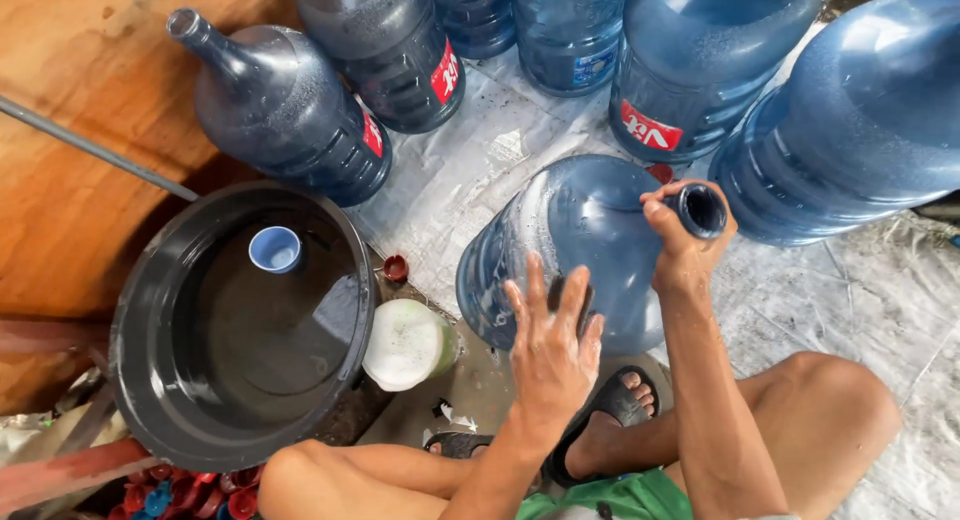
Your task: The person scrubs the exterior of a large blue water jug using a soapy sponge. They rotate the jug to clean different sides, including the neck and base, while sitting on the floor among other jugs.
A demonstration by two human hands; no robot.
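A large blue water jug (560, 235) stands tilted in front of me, its open neck pointing up to the right. My right hand (680, 245) grips the neck just below the mouth. My left hand (550, 345) hovers over the jug's lower side with fingers spread, and I cannot tell whether it touches the wall. My bare knees and sandalled feet lie below the jug.
A black basin (150, 310) of water holds a floating small blue cup (275, 249). A white-lidded container (405, 344) and a red cap (396, 268) sit beside it. Several big blue jugs (860, 120) stand behind; loose caps (190, 497) lie bottom left.
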